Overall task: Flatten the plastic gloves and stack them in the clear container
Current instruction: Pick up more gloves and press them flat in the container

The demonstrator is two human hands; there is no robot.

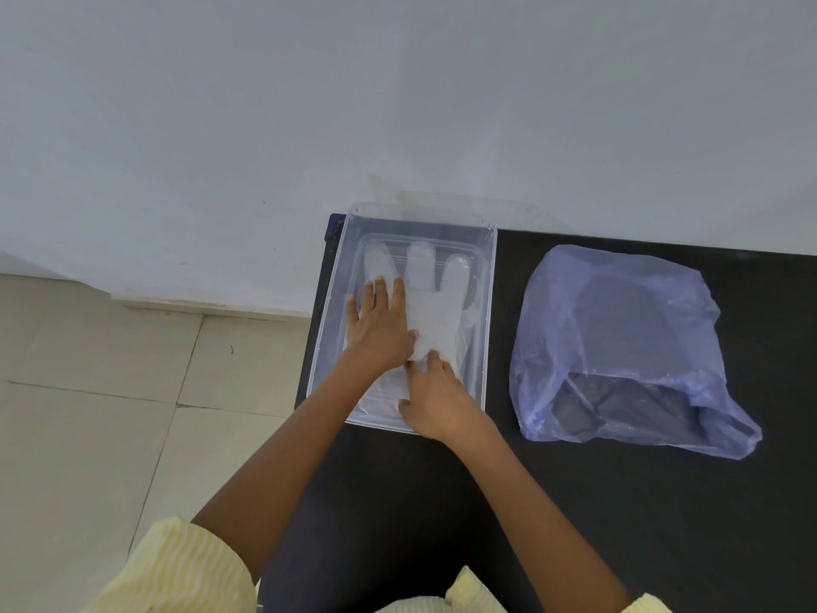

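Pale wall (398, 104) fills the upper part of the head view, beige floor tiles (88, 391) lie at the left, and a black table (574, 524) takes up the lower right. At the table's far left corner, close to the wall, stands the clear container (490, 303), a shallow rectangular tub with its long side running away from the person. Inside it, flat on the bottom, lies a translucent whitish plastic glove (437, 311), its fingers pointing toward the wall and its cuff toward the person. More crinkled clear film shows beside it along the right wall of the tub (whether that is other gloves, and how many, cannot be made out). The left hand (380, 329) lies palm-down on the left part of the glove, fingers straight and slightly spread, pressing it flat. The right hand (435, 400) reaches over the near rim, its fingertips set down on the cuff end and the thumb held out to the side, apart from the fingers. Both forearms are bare, with yellow striped sleeves (177, 568) at the bottom edge. To the right of the container, apart from it, a translucent blue plastic bag (619, 347) lies slumped on the table; what it holds cannot be told.
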